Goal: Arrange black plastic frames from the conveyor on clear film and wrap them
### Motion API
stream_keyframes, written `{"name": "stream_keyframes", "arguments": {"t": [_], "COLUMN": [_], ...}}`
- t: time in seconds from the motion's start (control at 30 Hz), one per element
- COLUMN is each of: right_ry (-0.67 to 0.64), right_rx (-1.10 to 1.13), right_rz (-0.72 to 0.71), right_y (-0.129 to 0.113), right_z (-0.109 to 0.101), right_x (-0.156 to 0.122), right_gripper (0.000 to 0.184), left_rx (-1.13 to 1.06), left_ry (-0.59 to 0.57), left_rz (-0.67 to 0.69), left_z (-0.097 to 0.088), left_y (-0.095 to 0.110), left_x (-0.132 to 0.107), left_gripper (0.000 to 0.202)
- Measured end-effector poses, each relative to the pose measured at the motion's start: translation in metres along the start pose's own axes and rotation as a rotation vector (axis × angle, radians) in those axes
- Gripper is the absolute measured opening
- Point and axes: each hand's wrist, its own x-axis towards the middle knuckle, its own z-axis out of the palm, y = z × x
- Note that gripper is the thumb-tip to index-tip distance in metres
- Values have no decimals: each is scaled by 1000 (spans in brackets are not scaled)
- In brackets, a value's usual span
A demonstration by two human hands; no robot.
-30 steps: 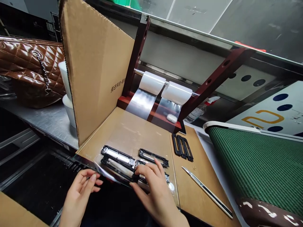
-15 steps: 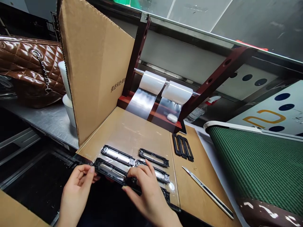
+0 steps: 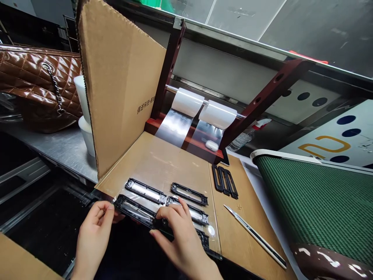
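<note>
Several long black plastic frames (image 3: 145,191) with shiny clear film over them lie on a clear glass plate (image 3: 163,163) at the near edge of a cardboard-covered bench. My left hand (image 3: 94,229) pinches the left end of the nearest frame (image 3: 132,209), its fingers curled. My right hand (image 3: 177,233) presses down on the middle of that same frame, fingers bent over it. Two white film rolls (image 3: 204,108) hang on a rod in a dark red stand behind, and their film runs down toward the plate.
An upright cardboard wall (image 3: 119,81) stands at the left. Three bare black frames (image 3: 224,181) and a thin metal blade (image 3: 255,236) lie to the right on the cardboard. A green conveyor belt (image 3: 317,206) runs at the right. A brown quilted handbag (image 3: 37,85) and white cups sit at the far left.
A second ago the nearest frame lay further in on the plate; both hands have drawn it left and toward me. Since half a second ago almost nothing has moved.
</note>
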Motion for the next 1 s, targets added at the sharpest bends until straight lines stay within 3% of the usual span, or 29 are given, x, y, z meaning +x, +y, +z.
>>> {"name": "stream_keyframes", "arguments": {"t": [0.47, 1.0], "right_ry": [8, 160], "right_rx": [13, -17], "right_rz": [-18, -82], "right_y": [-11, -17], "right_z": [4, 12], "right_x": [-2, -16], "right_gripper": [42, 27], "left_rx": [-316, -319], "left_ry": [57, -42], "left_rz": [-50, -108], "left_z": [-9, -16], "left_y": [-3, 9], "left_x": [-16, -23], "left_gripper": [35, 37]}}
